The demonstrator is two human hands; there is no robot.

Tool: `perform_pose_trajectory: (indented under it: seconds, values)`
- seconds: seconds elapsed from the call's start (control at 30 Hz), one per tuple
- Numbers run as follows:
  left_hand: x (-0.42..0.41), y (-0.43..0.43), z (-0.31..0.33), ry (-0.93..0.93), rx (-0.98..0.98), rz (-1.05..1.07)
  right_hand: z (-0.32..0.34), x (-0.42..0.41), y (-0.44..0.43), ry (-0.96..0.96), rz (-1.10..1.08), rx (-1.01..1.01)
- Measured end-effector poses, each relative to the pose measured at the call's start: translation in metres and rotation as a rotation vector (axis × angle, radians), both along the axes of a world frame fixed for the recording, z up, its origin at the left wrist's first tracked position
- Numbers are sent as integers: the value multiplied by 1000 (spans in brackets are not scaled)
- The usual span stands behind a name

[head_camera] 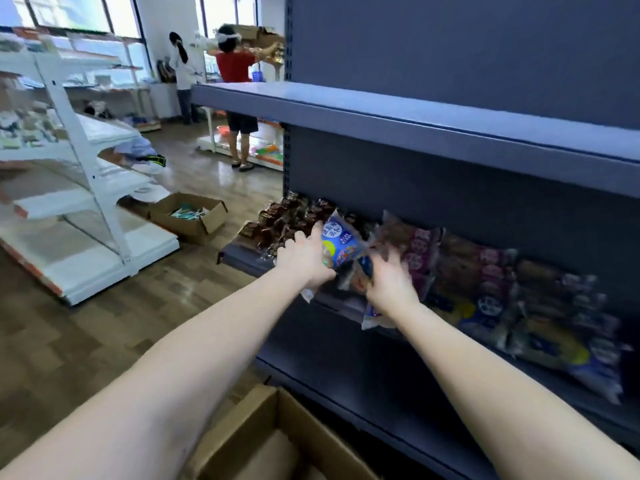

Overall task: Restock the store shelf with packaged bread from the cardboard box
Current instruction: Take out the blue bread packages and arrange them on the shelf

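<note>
blue bread packet, tilted, at shelf

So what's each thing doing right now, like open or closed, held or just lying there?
Left hand: grips the blue bread packet at the shelf front.
Right hand: on the packets beside it; blurred, grip unclear.
Shelf packets: lying in a row on the middle shelf.
Near cardboard box: open.
Far cardboard box: open, packets inside.

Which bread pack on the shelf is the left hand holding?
The blue-and-white pack with a round white label, tilted up between the dark brown packs and the pink-labelled packs; the left hand grips its left edge.
</note>
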State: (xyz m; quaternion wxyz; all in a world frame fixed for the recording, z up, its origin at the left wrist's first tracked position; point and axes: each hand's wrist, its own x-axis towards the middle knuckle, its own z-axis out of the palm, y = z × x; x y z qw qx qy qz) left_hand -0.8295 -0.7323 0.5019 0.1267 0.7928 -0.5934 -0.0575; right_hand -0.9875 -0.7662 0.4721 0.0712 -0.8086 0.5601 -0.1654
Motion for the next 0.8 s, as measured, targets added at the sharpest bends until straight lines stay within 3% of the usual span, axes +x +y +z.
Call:
perform_pose_trajectory:
  seconds: [0.13,0.37,0.57,0.8]
  values:
    - [-67,-32,14,-7,-36,-98,22,-71,-24,-143,-123,-44]
    - [-220,-81,37,-37,-5,-283,35,-235,-42,-14,-295,-17]
    - [-355,-95,35,90,25,-501,36,-392,-44,18,-520,53]
    - [-470,-87,20,149,39,-633,18,-494,-3,61,-631,23]
